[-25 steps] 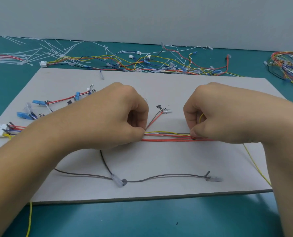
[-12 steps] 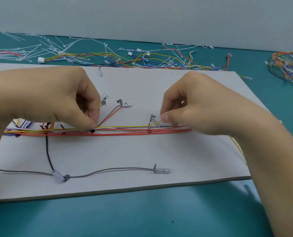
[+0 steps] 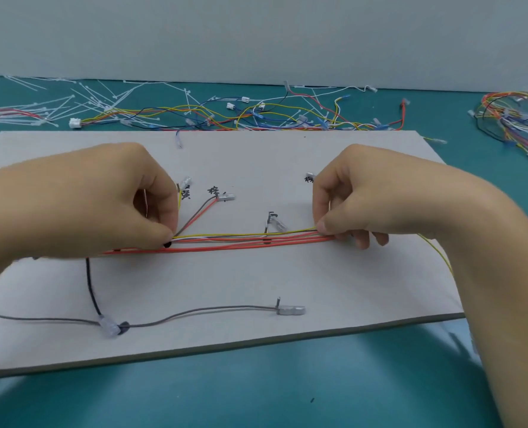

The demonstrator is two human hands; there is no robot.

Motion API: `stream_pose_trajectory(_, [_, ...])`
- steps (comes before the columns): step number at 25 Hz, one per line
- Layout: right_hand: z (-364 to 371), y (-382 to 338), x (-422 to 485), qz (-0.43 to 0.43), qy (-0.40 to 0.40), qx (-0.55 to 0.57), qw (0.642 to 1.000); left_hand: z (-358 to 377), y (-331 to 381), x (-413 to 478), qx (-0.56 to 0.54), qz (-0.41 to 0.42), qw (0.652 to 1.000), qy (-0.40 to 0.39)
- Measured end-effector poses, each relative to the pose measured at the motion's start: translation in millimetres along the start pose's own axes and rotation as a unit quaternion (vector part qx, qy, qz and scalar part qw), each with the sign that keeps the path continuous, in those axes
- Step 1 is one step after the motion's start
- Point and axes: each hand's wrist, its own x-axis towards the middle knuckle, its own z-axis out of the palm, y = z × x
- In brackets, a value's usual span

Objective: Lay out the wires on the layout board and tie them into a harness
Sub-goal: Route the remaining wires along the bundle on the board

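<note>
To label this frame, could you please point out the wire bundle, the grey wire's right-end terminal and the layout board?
wire bundle (image 3: 241, 241): head view, middle of the stretched red strands.
grey wire's right-end terminal (image 3: 291, 310): head view, middle of its body.
layout board (image 3: 256, 156): head view, bare surface near the far edge.

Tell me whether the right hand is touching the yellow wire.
Touching. The head view shows the right hand pinching the yellow wire between thumb and forefinger, where the wire runs into its fingertips.
</note>
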Motion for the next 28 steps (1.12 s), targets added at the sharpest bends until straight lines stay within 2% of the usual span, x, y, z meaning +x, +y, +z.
stream_pose_trajectory(5, [5,-1,1,-0.024,0.009,0.0,1.0,39,-3,-31,-0.087,0.004,0.978,0.191])
stream_pose_trajectory(9, [5,0,1,-0.005,0.005,-0.003,1.0,68,1,-41,-0.121,-0.018,0.953,0.279])
stream_pose_trajectory(17, [-15,17,-5,0.015,0.009,0.084,0.996,79,-2,-41,-0.18,-0.02,0.94,0.289])
stream_pose_trajectory(25, [-21,27,-7,0.066,-0.002,0.075,0.995,81,-7,-38,-0.181,-0.012,0.938,0.296])
stream_pose_trajectory(28, [-21,26,-7,0.059,-0.015,0.071,0.996,83,-11,-37,-0.184,-0.008,0.938,0.294])
